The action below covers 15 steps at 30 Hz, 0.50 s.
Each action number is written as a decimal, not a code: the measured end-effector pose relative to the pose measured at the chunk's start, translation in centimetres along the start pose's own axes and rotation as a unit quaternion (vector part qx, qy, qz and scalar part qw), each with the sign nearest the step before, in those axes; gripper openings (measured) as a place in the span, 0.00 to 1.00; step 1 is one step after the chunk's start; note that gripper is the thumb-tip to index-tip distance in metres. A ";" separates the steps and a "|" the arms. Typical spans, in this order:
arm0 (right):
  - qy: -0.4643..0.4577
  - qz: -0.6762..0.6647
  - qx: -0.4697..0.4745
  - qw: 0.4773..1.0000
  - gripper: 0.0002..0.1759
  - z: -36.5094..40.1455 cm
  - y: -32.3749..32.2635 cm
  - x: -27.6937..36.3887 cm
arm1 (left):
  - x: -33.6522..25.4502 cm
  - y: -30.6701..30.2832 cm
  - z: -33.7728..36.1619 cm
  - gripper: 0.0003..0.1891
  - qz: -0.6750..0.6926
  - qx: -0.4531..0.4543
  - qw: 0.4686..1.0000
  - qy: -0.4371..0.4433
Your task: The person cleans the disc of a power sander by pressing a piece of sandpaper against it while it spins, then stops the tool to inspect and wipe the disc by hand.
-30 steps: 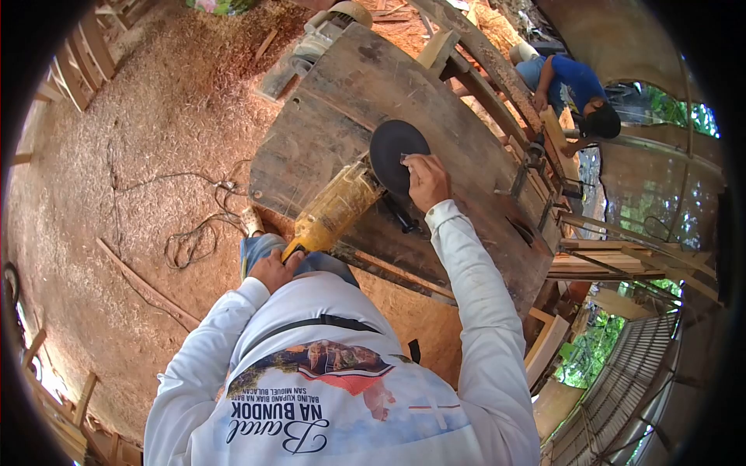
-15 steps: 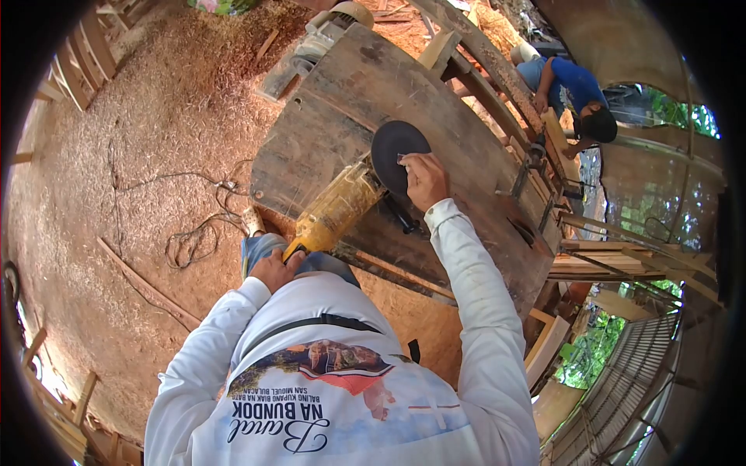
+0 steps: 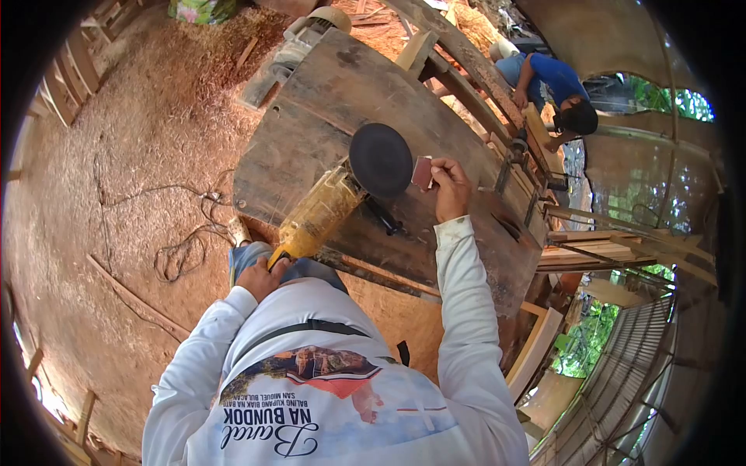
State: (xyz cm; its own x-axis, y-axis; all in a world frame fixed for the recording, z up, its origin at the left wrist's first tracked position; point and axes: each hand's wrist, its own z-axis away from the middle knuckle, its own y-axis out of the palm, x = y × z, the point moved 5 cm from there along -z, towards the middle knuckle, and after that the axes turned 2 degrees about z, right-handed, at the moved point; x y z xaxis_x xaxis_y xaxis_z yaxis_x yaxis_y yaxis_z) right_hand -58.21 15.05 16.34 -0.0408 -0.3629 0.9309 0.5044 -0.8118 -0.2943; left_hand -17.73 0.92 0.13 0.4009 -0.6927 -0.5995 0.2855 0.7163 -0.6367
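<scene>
A large yellow angle grinder (image 3: 320, 211) lies across the near edge of a worn wooden workbench (image 3: 307, 128), its round black disc (image 3: 380, 161) facing up. My left hand (image 3: 260, 279) is closed around the rear handle, close to my waist. Just right of the disc, my right hand (image 3: 452, 190) pinches a small reddish-brown piece of sandpaper (image 3: 422, 173) between thumb and fingers, apart from the disc. A black side handle (image 3: 386, 220) sticks out from the grinder's head over the bench.
A motor-driven machine (image 3: 307, 39) stands at the bench's far left corner. Beyond the bench, a co-worker in a blue shirt (image 3: 556, 78) bends over timber. Stacked boards (image 3: 587, 255) lie to the right. A cord (image 3: 183, 256) coils on the shaving-covered floor.
My right hand has moved right, off the face of the disc, and the sandpaper in its fingers now shows. The left hand stays on the grinder handle. The whole view has shifted slightly.
</scene>
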 end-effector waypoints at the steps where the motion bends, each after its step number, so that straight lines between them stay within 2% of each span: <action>1: -0.001 -0.040 0.010 0.999 0.15 0.0 -0.1 -0.1 | 0.1 0.1 0.0 0.20 0.002 -0.002 1.000 0.002; 3: -0.002 -0.121 0.030 0.992 0.14 0.1 -0.1 -0.4 | 0.2 0.3 0.0 0.20 0.007 -0.005 1.000 0.005; 6: -0.030 -0.033 -0.001 0.999 0.14 0.1 -0.5 -0.8 | 0.3 0.3 0.1 0.20 0.013 -0.005 1.000 0.005; 9: -0.069 0.140 -0.003 0.988 0.15 0.2 -0.7 -0.4 | 0.0 -0.1 0.1 0.19 0.022 0.006 1.000 -0.014; 12: -0.276 0.325 -0.054 0.903 0.13 -0.7 -1.8 -2.0 | -0.3 -0.8 0.1 0.19 0.024 0.028 0.999 -0.037; 14: -0.059 0.178 -0.006 0.982 0.12 -0.3 -0.9 -1.2 | -0.4 -0.9 0.1 0.19 0.021 0.035 0.998 -0.041; 15: 0.053 0.100 0.018 0.993 0.11 0.3 -0.2 -1.2 | -0.5 -0.9 0.1 0.19 0.021 0.033 0.998 -0.040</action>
State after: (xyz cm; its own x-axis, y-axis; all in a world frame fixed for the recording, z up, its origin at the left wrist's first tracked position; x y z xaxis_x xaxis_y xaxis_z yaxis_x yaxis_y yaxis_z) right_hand -57.97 15.77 15.30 -0.0269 -0.5625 0.8263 0.5419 -0.7028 -0.4608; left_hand -18.09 0.58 1.05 0.4810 -0.6550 -0.5827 0.3226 0.7503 -0.5771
